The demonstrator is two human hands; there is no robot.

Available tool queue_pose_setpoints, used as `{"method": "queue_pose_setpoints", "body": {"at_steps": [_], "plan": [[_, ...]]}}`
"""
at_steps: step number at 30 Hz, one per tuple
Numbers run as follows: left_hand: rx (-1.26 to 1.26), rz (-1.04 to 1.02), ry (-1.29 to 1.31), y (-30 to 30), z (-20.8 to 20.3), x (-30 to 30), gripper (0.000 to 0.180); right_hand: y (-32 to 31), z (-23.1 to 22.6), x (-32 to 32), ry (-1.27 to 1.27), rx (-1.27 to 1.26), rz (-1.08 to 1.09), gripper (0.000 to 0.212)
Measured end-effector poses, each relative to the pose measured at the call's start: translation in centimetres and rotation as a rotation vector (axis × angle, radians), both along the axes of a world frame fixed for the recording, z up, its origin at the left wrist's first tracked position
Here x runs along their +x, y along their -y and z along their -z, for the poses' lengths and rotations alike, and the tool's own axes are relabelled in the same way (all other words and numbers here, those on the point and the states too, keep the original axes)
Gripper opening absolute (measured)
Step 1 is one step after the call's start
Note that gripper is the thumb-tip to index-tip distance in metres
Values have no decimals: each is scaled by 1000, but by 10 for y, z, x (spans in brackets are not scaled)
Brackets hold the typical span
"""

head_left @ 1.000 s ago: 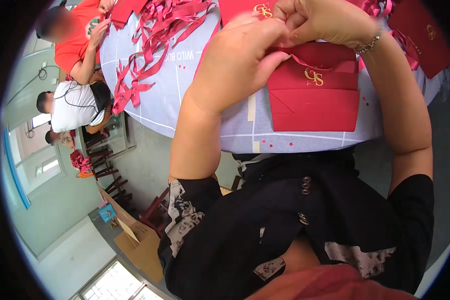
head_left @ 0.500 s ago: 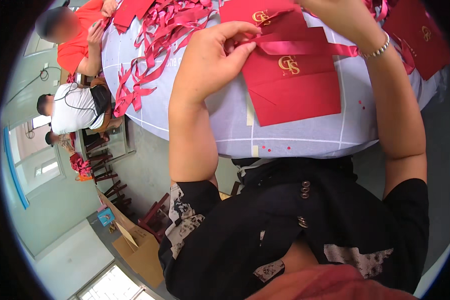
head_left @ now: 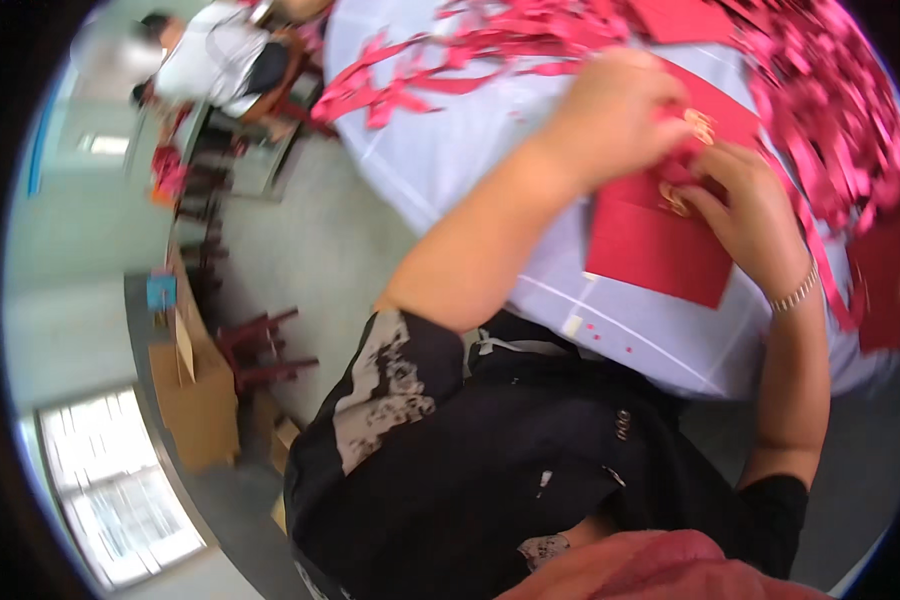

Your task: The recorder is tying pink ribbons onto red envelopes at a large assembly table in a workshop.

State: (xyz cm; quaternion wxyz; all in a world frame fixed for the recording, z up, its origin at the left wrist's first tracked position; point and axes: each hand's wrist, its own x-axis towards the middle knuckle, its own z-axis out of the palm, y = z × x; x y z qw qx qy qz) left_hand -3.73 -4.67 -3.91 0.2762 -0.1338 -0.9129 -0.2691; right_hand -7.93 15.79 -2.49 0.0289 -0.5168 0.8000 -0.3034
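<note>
A red paper envelope (head_left: pixel 655 255) with gold lettering lies on the table in front of me. A pink-red satin ribbon (head_left: pixel 678 162) is bunched over it, between my two hands. My left hand (head_left: pixel 615 120) is closed, its fingertips pinching at the ribbon from the far left. From the near right my right hand (head_left: pixel 755 215), with a metal bracelet at the wrist, is closed on the ribbon too, thumb over the envelope's gold lettering. Motion blur and the fingers hide how the ribbon runs. Another red envelope (head_left: pixel 710 95) lies just beyond, partly covered.
Loose ribbons (head_left: pixel 820 110) heap up at the right, and more ribbons (head_left: pixel 390 85) lie at the far left. A further red envelope (head_left: pixel 888 275) rests near the right edge. The cloth-covered table (head_left: pixel 450 160) curves toward me. A person (head_left: pixel 215 60) in white sits beyond; stools (head_left: pixel 260 345) stand left.
My hands have come together over the envelope; before, they were apart with the ribbon stretched between them. The whole view has swung, so the table sits farther right.
</note>
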Motion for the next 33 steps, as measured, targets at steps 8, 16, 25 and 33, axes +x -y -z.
{"method": "queue_pose_setpoints", "body": {"at_steps": [8,16,25,33], "plan": [[73,129,355,-7,11,-5,24,5,-7,15,153,37,-34,13],[130,136,580,16,1,-1,32,-43,-15,-44,339,56,193,9],[168,105,575,18,5,0,33,-95,15,-99,753,-560,382,23],[397,155,684,33,8,6,20,-32,-4,-42,371,59,246,30]]}}
